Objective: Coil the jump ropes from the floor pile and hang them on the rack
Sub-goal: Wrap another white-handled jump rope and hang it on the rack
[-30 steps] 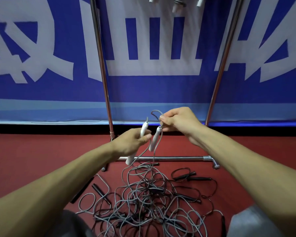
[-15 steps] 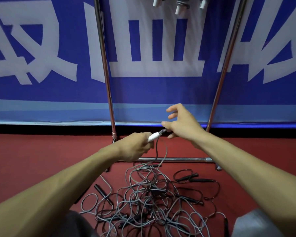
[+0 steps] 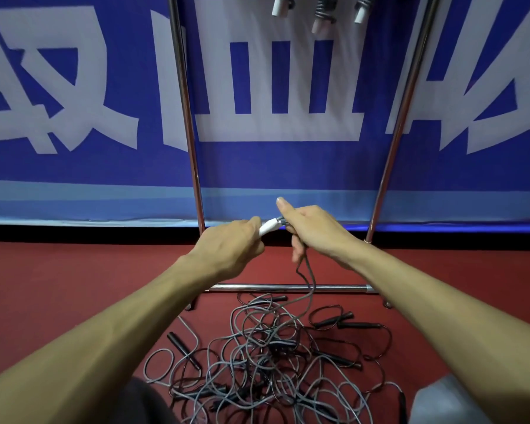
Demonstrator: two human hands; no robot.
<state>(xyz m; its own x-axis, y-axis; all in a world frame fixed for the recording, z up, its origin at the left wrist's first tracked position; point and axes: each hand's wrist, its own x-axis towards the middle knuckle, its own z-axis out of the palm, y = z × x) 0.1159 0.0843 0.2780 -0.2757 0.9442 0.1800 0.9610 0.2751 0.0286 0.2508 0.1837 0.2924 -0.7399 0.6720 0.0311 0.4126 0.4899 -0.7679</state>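
Head view: my left hand gripped 1 white handle, my right hand pinched its grey cord. Coiled ropes already hung on the rack; the floor pile lay mostly tangled.

Rope pile noted lower centre on floor, before rack base bar. Above it, ranged left to right: left hand, handle, right hand, with cord hung from it into pile. Hung ropes upper centre.
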